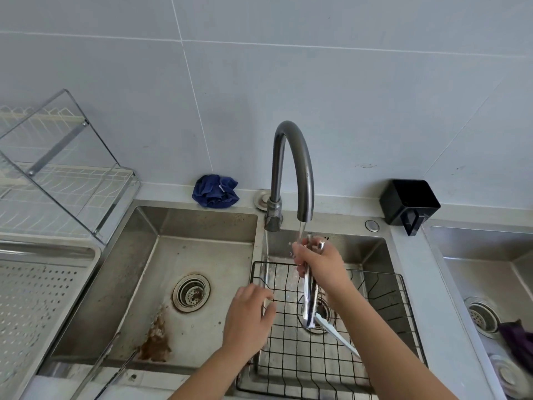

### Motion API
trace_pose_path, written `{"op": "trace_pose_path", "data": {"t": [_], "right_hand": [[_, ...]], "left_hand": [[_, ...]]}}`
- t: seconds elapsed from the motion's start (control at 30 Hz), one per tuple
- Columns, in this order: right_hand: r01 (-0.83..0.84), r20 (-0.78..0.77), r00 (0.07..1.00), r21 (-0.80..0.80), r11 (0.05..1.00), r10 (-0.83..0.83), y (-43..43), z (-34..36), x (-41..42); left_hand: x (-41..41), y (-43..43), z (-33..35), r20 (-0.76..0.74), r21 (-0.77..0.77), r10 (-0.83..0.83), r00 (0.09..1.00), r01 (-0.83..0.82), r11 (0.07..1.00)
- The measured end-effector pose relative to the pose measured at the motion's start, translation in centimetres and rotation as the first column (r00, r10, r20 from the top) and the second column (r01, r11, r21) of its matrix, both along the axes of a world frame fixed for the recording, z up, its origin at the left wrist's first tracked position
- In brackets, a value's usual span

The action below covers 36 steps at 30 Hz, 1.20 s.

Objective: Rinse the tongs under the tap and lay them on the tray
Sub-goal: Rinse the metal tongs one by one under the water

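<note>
Right hand [317, 262] gripped tongs [310, 295] under the tap [291, 157], left hand [249, 321] loose and empty beside it; seemingly mid-rinse, next needing a carry leftward to the tray [57, 252].

The right hand [320, 264] wrapped the upper stretch of the tongs [310, 295] and hid that part, and their lower ends were smeared by blur. A white strip [337, 336] slanting below them was too blurred to identify. Whether the left hand [248, 321] touched the wire basket [375, 284] could not be told. The perforated tray [34, 298] and the dish rack [57, 180] ran off the left edge, and a purple cloth [516, 339] was cut by the right edge.
</note>
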State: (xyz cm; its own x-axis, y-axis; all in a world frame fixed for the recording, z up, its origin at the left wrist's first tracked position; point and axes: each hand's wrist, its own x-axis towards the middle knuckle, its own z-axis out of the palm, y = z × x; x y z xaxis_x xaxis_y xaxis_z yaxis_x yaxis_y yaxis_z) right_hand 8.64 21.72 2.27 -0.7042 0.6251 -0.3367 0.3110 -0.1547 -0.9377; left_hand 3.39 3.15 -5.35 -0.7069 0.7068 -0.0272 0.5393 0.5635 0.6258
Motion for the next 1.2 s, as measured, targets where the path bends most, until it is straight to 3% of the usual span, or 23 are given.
{"op": "trace_pose_path", "data": {"t": [0.03, 0.1, 0.23, 0.37, 0.47, 0.57, 0.73, 0.9, 1.07, 1.2], "right_hand": [[-0.035, 0.043, 0.999, 0.047, 0.998, 0.033, -0.1, -0.3, 0.3], [-0.158, 0.197, 0.973, 0.197, 0.968, 0.118, -0.4, -1.0, 0.7], [-0.508, 0.634, 0.761, 0.451, 0.734, 0.137, -0.9, -2.7, 1.9], [-0.729, 0.840, 0.530, 0.381, 0.569, 0.117, -2.1, -5.2, 2.8], [-0.787, 0.887, 0.442, 0.309, 0.534, 0.137, -3.5, -7.1, 2.7], [-0.773, 0.873, 0.460, 0.302, 0.558, 0.165, -4.1, -8.9, 2.8], [-0.643, 0.739, 0.658, 0.450, 0.620, 0.146, -4.5, -10.5, 4.4], [-0.532, 0.620, 0.780, 0.588, 0.609, 0.083, -5.6, -11.3, 7.0], [-0.525, 0.611, 0.785, 0.566, 0.635, 0.104, -8.1, -12.3, 8.7], [-0.546, 0.625, 0.771, 0.551, 0.631, 0.121, -9.5, -12.3, 8.6]], "left_hand": [[0.3, -0.7, -0.8, -0.109, -0.069, -0.064, 0.992, 0.057, 0.996], [1.0, -1.5, -2.2, -0.156, -0.232, -0.176, 0.972, 0.138, 0.963], [2.1, -2.1, -3.8, -0.177, -0.384, -0.299, 0.938, 0.214, 0.898], [2.2, -2.2, -4.3, -0.228, -0.442, -0.342, 0.911, 0.217, 0.871], [2.3, -2.3, -4.5, -0.251, -0.455, -0.352, 0.902, 0.211, 0.865], [2.3, -2.4, -4.4, -0.264, -0.464, -0.368, 0.892, 0.217, 0.859], [2.4, -2.4, -4.4, -0.268, -0.454, -0.346, 0.899, 0.198, 0.868], [2.4, -2.5, -4.7, -0.265, -0.453, -0.338, 0.903, 0.194, 0.870], [2.3, -2.5, -4.8, -0.234, -0.448, -0.334, 0.913, 0.204, 0.871], [1.7, -2.9, -3.7, -0.186, -0.302, -0.270, 0.945, 0.207, 0.931]]}}
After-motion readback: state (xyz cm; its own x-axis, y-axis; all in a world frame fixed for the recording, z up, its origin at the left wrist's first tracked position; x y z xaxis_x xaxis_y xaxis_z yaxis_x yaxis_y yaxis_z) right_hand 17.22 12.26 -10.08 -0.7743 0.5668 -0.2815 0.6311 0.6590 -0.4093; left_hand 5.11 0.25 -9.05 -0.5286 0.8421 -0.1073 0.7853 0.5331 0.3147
